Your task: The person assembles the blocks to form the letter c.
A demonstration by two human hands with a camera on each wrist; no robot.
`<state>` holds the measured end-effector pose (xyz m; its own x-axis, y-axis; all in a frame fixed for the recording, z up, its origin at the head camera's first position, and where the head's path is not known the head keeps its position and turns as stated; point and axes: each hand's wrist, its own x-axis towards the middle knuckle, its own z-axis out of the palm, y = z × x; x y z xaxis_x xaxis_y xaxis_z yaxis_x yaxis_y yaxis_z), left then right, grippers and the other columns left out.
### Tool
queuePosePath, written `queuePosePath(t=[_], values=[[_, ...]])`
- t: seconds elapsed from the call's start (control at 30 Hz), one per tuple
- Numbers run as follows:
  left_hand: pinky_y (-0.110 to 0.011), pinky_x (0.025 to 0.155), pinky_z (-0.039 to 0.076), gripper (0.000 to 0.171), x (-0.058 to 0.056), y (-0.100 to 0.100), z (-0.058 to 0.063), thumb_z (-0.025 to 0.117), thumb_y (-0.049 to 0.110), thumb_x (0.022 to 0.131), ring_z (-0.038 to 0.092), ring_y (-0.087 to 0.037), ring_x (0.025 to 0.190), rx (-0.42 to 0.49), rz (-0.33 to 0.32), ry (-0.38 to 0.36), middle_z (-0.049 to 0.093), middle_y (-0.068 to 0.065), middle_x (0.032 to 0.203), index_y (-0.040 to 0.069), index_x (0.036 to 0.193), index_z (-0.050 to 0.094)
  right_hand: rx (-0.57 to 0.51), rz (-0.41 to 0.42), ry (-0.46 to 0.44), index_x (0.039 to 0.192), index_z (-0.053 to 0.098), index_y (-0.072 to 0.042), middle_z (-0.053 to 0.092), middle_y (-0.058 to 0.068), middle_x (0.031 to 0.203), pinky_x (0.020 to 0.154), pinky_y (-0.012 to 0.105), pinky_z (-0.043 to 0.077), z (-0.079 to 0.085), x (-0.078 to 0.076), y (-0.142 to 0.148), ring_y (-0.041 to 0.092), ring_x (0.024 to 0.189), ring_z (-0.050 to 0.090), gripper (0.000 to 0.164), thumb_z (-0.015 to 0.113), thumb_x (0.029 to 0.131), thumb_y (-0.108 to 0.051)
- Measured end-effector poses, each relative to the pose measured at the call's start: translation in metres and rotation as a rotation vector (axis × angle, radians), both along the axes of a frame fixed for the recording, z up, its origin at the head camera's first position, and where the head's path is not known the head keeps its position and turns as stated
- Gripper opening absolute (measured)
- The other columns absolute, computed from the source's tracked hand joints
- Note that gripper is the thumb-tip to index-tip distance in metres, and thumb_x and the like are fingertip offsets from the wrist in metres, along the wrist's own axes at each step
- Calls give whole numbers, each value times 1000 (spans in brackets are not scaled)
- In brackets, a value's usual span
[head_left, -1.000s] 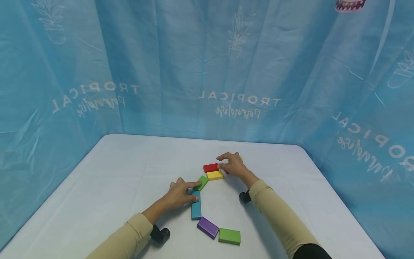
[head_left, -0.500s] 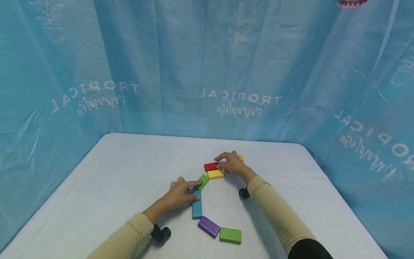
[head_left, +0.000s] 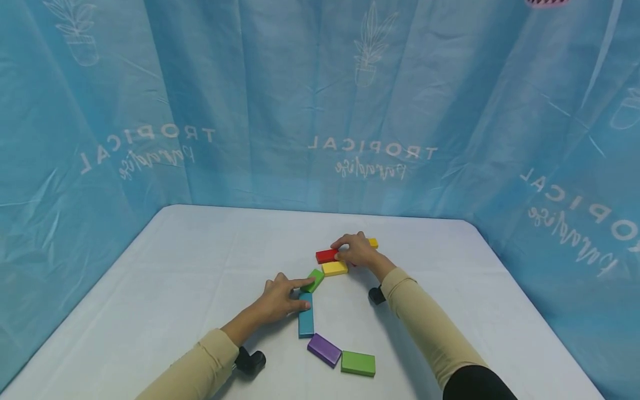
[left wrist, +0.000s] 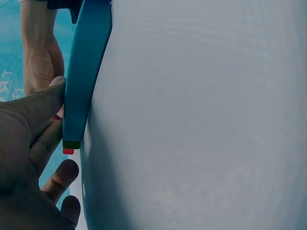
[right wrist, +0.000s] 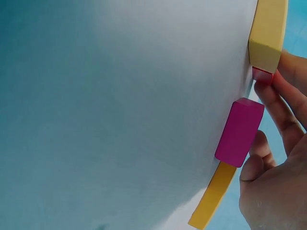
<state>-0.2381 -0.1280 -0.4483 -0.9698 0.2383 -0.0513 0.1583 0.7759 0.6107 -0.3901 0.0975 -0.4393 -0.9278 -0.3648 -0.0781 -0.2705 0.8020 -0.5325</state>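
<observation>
My left hand [head_left: 277,300] reaches over the left side of a curved row of flat blocks. Its straight index finger touches the small green block [head_left: 317,275], and its thumb rests on the blue block [head_left: 306,325]. My right hand [head_left: 356,251] pinches the red block [head_left: 326,256] at the row's far end, behind a yellow block [head_left: 334,269]. In the right wrist view, a magenta block [right wrist: 240,134] lies close under this hand; the head view hides it. Another yellow block [head_left: 373,243] shows partly beyond the right hand.
At the near end of the row lie a purple block [head_left: 324,350] and a larger green block [head_left: 358,363]. A white cloth [head_left: 200,266] covers the table. Blue printed curtains [head_left: 280,100] stand behind it and at both sides.
My right hand has shifted slightly left at the red block, uncovering more of the yellow block behind it. My left hand stays on the green and blue blocks. The head view has shifted slightly.
</observation>
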Motion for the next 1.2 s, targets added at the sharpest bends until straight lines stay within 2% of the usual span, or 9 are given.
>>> queuePosePath(t=[0.5,0.73,1.2], values=[[-35,64,30,59,-2,0,-2,79,33,80,34,-24,86,11,7,-12,44,-6,93,31,135,58,22,28,-31,114,72,-30,58,-2,119,81,37,43,-1,-4,1,23,111,37,27,71,87,-25],[-34,63,30,59,-2,0,-3,79,33,80,34,-24,86,13,7,-10,43,-6,92,31,135,57,40,39,18,115,72,-28,59,-2,118,79,37,41,-1,-6,0,23,108,38,29,73,86,-29],[-34,64,29,60,-3,1,-4,79,33,80,34,-23,86,6,14,-12,43,-5,92,31,135,57,23,59,30,115,71,-26,60,-4,116,85,40,40,-4,-8,2,22,110,37,29,73,86,-25]])
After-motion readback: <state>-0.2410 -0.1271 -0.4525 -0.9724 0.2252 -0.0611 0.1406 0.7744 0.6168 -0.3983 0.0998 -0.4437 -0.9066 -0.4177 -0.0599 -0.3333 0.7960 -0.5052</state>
